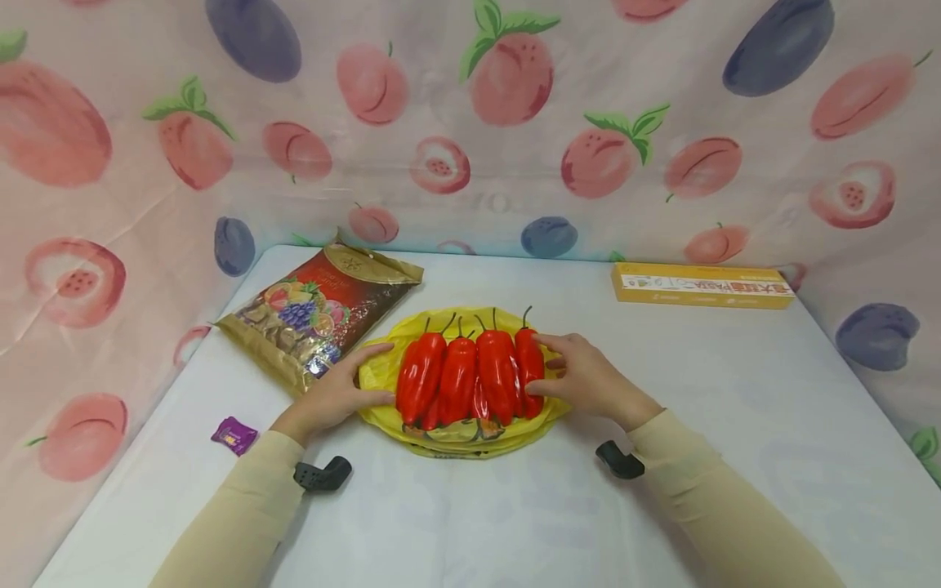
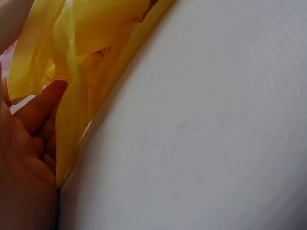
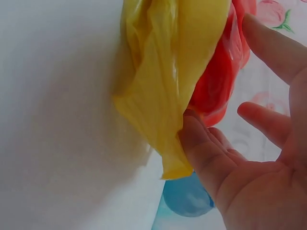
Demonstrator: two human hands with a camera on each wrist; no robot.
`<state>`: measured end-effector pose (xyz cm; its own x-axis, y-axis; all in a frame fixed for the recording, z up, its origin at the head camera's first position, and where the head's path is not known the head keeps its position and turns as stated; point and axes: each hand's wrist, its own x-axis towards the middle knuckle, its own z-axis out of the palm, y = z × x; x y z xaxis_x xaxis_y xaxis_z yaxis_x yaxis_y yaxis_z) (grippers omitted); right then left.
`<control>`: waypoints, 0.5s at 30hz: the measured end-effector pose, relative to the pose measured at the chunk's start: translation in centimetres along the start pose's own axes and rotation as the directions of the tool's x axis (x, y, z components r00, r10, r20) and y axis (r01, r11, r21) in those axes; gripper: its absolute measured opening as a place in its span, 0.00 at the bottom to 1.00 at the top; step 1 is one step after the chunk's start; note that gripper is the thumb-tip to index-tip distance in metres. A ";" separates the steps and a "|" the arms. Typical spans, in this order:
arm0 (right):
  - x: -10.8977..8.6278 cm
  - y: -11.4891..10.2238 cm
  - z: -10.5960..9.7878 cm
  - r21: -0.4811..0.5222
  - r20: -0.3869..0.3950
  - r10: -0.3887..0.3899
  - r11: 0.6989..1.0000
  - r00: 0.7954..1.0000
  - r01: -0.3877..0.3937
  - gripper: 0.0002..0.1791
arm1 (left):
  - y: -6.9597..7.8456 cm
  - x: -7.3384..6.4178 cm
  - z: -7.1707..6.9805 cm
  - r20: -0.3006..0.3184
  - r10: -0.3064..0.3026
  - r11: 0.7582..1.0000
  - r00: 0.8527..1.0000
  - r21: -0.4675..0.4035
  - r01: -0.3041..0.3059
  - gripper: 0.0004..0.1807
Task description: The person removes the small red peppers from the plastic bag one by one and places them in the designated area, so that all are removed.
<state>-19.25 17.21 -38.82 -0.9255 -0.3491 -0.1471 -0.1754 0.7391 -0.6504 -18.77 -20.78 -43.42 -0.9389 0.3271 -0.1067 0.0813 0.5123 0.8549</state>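
Note:
Several glossy red chili peppers (image 1: 457, 380) with thin dark stems lie side by side on a crumpled yellow plastic bag (image 1: 470, 447). At the bag's left edge is my left hand (image 1: 334, 398), thumb and forefinger apart; the left wrist view shows its other fingers partly hidden behind the yellow plastic. On the other side, my right hand (image 1: 588, 377) has its fingers spread around the rightmost pepper. In the right wrist view, some of its lower fingers touch the yellow plastic below the red pepper (image 3: 218, 81).
A large red and gold packet with fruit pictures (image 1: 316, 310) lies at the back left. A small purple wrapped sweet (image 1: 235, 435) is left of my left forearm. At the back right sits a long yellow box (image 1: 702, 286). Fruit-patterned cloth (image 1: 515, 163) hangs around the white table (image 1: 470, 531).

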 end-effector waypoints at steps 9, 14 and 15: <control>0.5 -0.1 0.6 0.010 0.046 0.019 1.000 0.999 -0.019 0.45 | 0.0 0.0 -0.3 0.017 0.000 1.000 1.000 -0.023 0.001 0.44; 0.7 -0.1 0.8 0.004 0.067 0.038 0.999 0.997 -0.038 0.46 | 0.0 0.1 -0.4 0.035 -0.001 0.998 0.999 -0.056 0.003 0.43; 0.8 -0.1 0.8 0.002 0.070 0.042 0.999 0.997 -0.042 0.46 | -0.1 0.1 -0.4 0.039 0.003 0.998 0.999 -0.059 -0.001 0.43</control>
<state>-19.65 16.39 -39.45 -0.9062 -0.3573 -0.2259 -0.1356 0.7519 -0.6452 -19.02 -21.11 -43.26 -0.9250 0.3593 -0.1237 0.0622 0.4642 0.8835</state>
